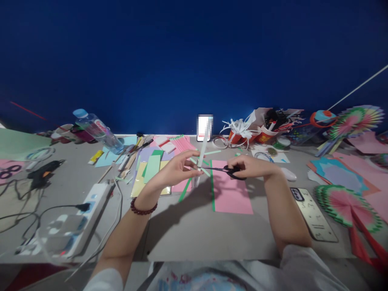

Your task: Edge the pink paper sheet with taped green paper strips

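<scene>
My left hand (181, 166), with a dark red bead bracelet at the wrist, pinches a long white strip (203, 151) held upright above the table. My right hand (247, 165) grips the black handles of a pair of scissors (220, 169). The blades point left and meet the strip near its lower end, close to my left fingertips; whether they cut into it I cannot tell. Beneath the scissors lies a pink sheet (232, 194) with a green strip along its left edge. Under my left hand are green and yellow paper pieces (152, 169) and loose green strips (185, 190).
At the back stands a lit phone (205, 128) with a blurred screen. Left are a tilted water bottle (101, 129), a glue gun (45, 173) and a power strip (87, 218) with cables. Right are red cups (235, 137) of paper scraps, another phone (315, 216) and a watermelon-coloured paper fan (347, 206).
</scene>
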`<control>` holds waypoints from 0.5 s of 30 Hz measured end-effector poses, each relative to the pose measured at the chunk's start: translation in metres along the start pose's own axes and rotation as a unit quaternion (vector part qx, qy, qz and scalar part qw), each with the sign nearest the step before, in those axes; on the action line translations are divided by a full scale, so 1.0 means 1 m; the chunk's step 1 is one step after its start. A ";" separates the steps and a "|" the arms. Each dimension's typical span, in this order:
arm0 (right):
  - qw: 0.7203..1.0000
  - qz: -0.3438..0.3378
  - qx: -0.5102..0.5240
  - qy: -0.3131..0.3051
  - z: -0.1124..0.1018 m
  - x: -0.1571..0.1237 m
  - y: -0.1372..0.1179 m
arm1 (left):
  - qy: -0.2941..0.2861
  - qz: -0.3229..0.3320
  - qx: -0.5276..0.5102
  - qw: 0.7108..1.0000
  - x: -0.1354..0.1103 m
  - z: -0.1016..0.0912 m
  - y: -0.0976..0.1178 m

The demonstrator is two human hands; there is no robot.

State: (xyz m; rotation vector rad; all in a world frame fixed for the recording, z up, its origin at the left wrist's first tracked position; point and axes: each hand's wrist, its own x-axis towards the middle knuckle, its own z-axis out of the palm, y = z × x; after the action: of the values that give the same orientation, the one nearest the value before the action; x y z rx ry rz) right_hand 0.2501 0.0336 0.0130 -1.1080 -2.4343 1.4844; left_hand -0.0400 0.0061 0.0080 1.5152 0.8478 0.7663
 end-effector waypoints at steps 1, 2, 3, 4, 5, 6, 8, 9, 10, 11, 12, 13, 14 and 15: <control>1.000 0.000 0.002 -0.001 0.000 0.000 0.001 | 0.002 0.002 0.000 1.000 0.000 0.000 0.000; 1.000 -0.001 0.002 -0.002 0.000 0.000 0.001 | 0.004 0.004 -0.001 1.000 0.000 0.000 0.000; 1.000 -0.003 0.001 -0.002 0.000 0.000 0.001 | 0.005 0.005 -0.001 1.000 0.000 0.000 0.000; 1.000 -0.004 -0.002 -0.001 0.000 0.000 0.002 | 0.004 0.005 -0.001 1.000 0.000 0.000 0.000; 1.000 -0.005 -0.006 -0.001 -0.001 0.000 0.002 | 0.004 0.004 0.000 1.000 0.000 0.000 0.000; 1.000 -0.005 -0.010 0.000 -0.001 0.000 0.002 | 0.003 0.002 0.001 1.000 0.000 0.000 0.001; 1.000 -0.003 -0.011 0.001 -0.001 0.000 0.002 | 0.001 0.000 0.004 1.000 0.000 0.001 0.001; 1.000 -0.003 -0.011 0.001 0.000 0.000 0.002 | 0.000 0.000 0.005 1.000 0.000 0.001 0.001; 1.000 -0.003 -0.010 0.000 0.000 0.000 0.001 | 0.000 0.001 0.006 1.000 0.000 0.001 0.001; 1.000 -0.003 -0.009 -0.001 0.000 0.000 0.001 | 0.000 0.002 0.005 1.000 -0.001 0.001 0.001; 1.000 -0.003 -0.009 -0.001 0.000 0.000 0.001 | 0.000 0.002 0.005 1.000 -0.001 0.001 0.001; 1.000 -0.004 -0.009 -0.001 0.000 0.000 0.001 | 0.001 0.002 0.004 1.000 -0.001 0.001 0.001; 1.000 -0.004 -0.009 0.001 0.000 0.000 0.001 | 0.001 0.003 0.003 1.000 -0.001 0.001 0.001; 1.000 -0.004 -0.010 0.002 0.000 0.000 0.001 | 0.001 0.003 0.001 1.000 -0.001 0.002 0.001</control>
State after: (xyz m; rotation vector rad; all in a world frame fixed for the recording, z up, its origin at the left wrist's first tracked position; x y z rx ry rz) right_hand 0.2506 0.0338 0.0123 -1.1015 -2.4529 1.4571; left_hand -0.0390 0.0045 0.0091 1.5202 0.8464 0.7716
